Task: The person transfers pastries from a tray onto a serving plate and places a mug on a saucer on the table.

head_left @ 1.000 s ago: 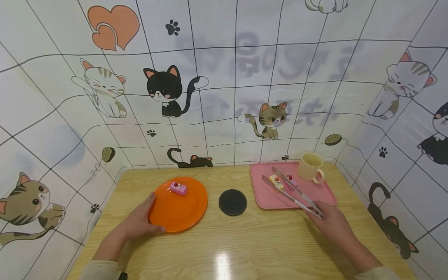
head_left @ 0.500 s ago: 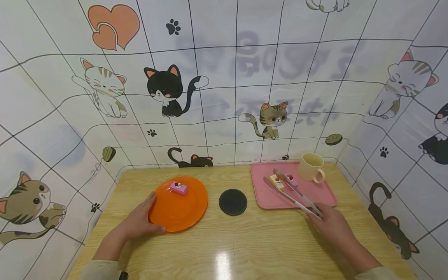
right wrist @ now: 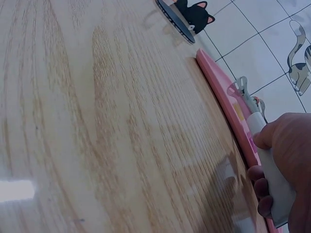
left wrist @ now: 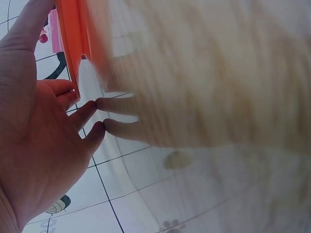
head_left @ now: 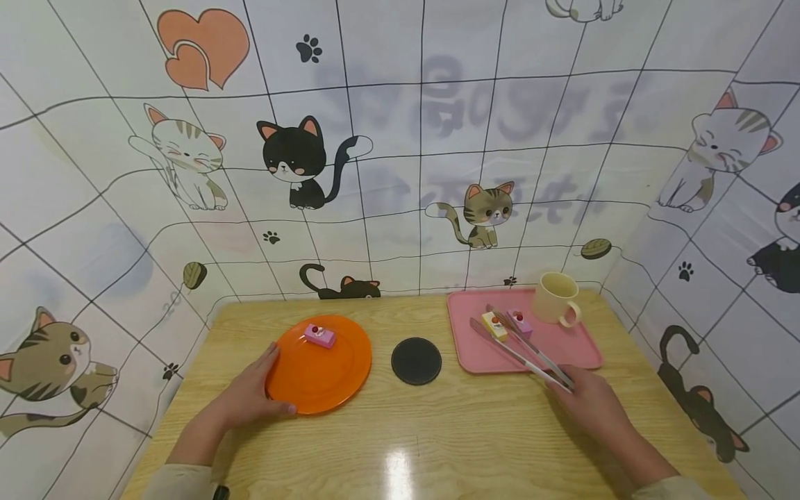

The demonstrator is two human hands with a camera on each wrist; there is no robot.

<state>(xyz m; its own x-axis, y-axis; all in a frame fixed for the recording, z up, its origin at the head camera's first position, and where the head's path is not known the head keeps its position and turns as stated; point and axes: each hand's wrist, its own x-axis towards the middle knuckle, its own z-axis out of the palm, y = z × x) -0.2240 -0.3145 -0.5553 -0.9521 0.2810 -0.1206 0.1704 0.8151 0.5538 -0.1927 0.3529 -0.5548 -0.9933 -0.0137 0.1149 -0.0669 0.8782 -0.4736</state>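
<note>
In the head view my left hand (head_left: 253,394) holds the orange plate (head_left: 325,385) at its left edge, the thumb at the front rim and the fingers farther back. On the plate lies a pink toy cake slice (head_left: 319,336) with a red topping. My right hand (head_left: 590,403) grips a pair of tongs (head_left: 525,357) over the pink tray (head_left: 469,357). Between the arms of the tongs sits a yellow toy cake slice (head_left: 494,325); contact with it is unclear. Just right of the tongs is a pinkish-purple toy cake slice (head_left: 520,322). The right wrist view shows the fingers wrapped around the tongs' pale handle (right wrist: 272,189).
A cream mug (head_left: 553,300) stands at the tray's back right corner. A black round disc (head_left: 416,361) lies between plate and tray on the wooden table (head_left: 350,451). A cat-printed sheet (head_left: 387,173) surrounds the table at the back and sides.
The tips of the tongs have dropped slightly and come a little nearer to me, around the yellow cake slice. My left hand, the plate and the mug stay put.
</note>
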